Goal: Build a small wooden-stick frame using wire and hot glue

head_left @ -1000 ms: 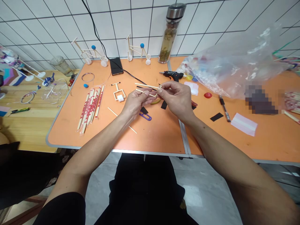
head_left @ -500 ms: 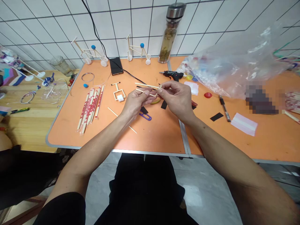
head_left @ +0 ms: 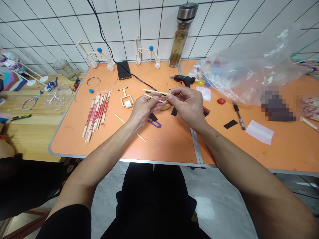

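Right now, the left hand [head_left: 144, 109] pinches the lower stick [head_left: 148, 96] between thumb and fingers, while the right hand [head_left: 188, 105] clamps its fingertips near the upper stick's [head_left: 154, 91] right end, above the table [head_left: 171, 146]; beyond lies a glue gun [head_left: 183, 79].

The thin sticks [head_left: 155, 91] between the fingers look like bare, matt wood. Smooth orange laminate with a soft sheen covers the table [head_left: 164, 146], edged in grey metal-like trim. Glossy, crinkled clear plastic forms the bag [head_left: 239, 73]; the bottle [head_left: 177, 46] looks like clear glass under a shiny metal cap [head_left: 187, 12]. White wall tiles [head_left: 152, 20] appear smooth, the trousers [head_left: 154, 199] matt black cloth.
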The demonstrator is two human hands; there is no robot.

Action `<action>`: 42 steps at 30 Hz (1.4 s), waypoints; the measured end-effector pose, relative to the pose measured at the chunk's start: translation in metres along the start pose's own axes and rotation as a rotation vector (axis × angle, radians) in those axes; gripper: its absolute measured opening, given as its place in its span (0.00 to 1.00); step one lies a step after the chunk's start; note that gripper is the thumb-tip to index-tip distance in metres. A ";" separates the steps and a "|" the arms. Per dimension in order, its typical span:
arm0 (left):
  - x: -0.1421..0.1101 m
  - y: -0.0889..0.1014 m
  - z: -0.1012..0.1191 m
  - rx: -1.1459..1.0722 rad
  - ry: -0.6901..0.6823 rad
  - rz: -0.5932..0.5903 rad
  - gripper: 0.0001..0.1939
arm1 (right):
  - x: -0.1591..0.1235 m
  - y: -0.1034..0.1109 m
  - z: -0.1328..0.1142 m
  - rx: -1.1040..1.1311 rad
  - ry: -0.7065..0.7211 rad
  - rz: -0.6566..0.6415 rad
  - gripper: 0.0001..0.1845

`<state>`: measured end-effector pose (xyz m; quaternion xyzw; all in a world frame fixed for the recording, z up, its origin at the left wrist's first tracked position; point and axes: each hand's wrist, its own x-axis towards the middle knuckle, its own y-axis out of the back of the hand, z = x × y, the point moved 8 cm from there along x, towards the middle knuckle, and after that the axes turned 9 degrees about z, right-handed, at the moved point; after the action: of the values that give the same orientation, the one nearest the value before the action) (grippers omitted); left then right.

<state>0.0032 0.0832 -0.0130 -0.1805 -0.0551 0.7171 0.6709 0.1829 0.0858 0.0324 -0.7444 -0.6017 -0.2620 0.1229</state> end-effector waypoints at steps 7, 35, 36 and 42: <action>0.001 0.001 0.002 0.012 -0.036 -0.013 0.10 | 0.000 0.000 -0.002 0.000 -0.003 -0.009 0.21; -0.002 0.001 0.005 0.060 -0.047 0.020 0.08 | -0.001 -0.001 -0.001 -0.003 -0.033 -0.006 0.19; -0.002 0.001 0.005 0.066 -0.044 0.024 0.08 | -0.001 -0.001 -0.001 -0.009 -0.038 -0.007 0.19; -0.004 0.000 0.005 0.070 -0.034 0.042 0.09 | 0.000 -0.001 -0.004 -0.012 -0.035 -0.016 0.21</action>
<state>0.0016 0.0800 -0.0073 -0.1456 -0.0377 0.7354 0.6607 0.1811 0.0839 0.0351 -0.7448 -0.6082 -0.2535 0.1058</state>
